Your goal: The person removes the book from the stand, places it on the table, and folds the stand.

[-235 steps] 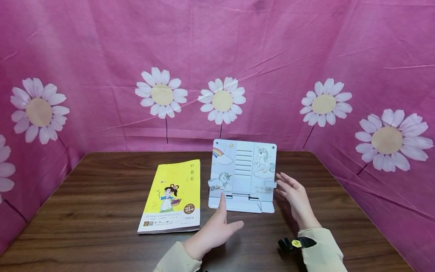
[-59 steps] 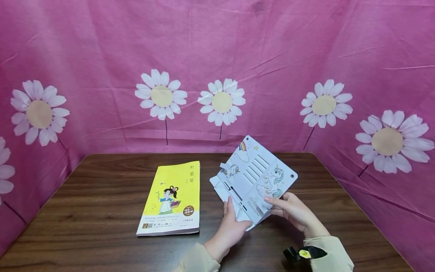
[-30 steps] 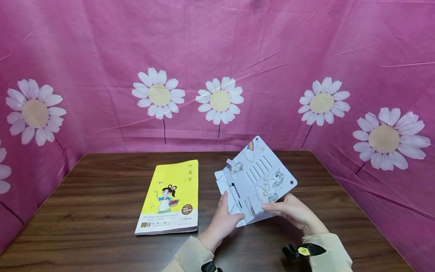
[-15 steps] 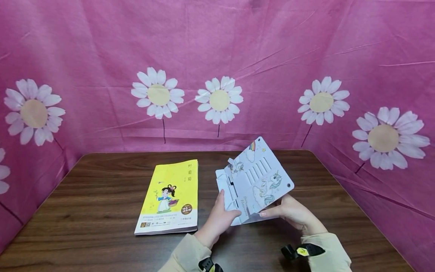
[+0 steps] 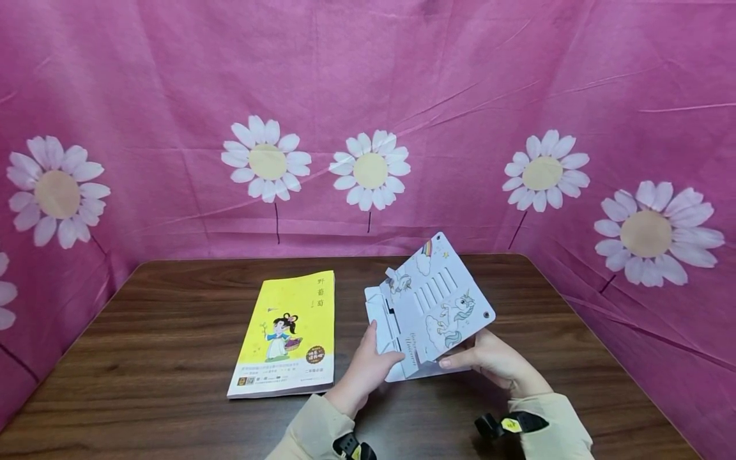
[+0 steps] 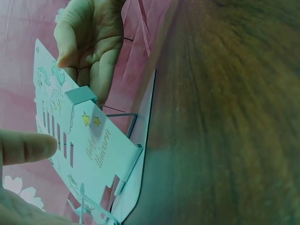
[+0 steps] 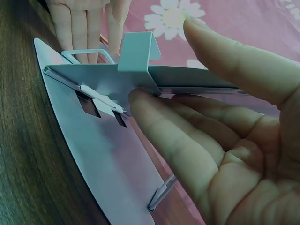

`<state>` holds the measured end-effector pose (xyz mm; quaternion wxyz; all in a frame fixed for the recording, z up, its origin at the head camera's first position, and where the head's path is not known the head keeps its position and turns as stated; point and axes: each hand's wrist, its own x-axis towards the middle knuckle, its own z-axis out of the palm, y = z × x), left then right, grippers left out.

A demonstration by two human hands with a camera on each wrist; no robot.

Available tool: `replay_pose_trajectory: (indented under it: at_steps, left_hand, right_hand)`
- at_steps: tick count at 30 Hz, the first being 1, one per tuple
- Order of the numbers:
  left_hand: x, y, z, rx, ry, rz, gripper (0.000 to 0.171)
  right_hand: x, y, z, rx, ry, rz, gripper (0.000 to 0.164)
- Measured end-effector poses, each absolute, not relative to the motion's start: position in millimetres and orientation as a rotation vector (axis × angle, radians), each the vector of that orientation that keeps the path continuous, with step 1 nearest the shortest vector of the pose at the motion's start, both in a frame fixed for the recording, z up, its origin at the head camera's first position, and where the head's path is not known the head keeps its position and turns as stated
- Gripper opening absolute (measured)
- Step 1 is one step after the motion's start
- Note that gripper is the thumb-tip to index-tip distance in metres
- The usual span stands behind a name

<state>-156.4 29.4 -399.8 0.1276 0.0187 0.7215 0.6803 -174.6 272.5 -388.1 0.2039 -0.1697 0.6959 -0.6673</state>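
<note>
Smooth metal-looking stand (image 5: 432,308), paper book (image 5: 287,335), wood-grain table (image 5: 167,338), creased cloth backdrop (image 5: 402,76)

Draped nook; pink daisy cloth (image 5: 454,89), wooden table (image 5: 172,332)

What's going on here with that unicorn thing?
A person is handling a white unicorn-printed stand with both hands. It sits turned at an angle on the wooden table, its panel tilted up. The left hand is at the front edge; the right hand touches the back. A yellow book lies closed to the left.
</note>
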Motion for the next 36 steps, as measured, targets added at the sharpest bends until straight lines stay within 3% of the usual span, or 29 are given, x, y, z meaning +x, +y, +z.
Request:
replay_pose_trajectory:
  at_steps: [12, 26, 36]
  left_hand:
    - [-146, 35, -388, 0.310, 2.403, 1.760, 0.077]
    - [-141, 41, -387, 0.491, 2.466, 1.657, 0.074]
    - [-145, 40, -393, 0.494, 2.341, 1.772, 0.072]
  right_hand:
    - [-172, 277, -380, -0.461, 1.913, -1.850, 0.064]
    - [-171, 277, -373, -0.475, 2.078, -1.807, 0.074]
    - [-167, 263, -362, -0.586, 2.078, -1.755, 0.051]
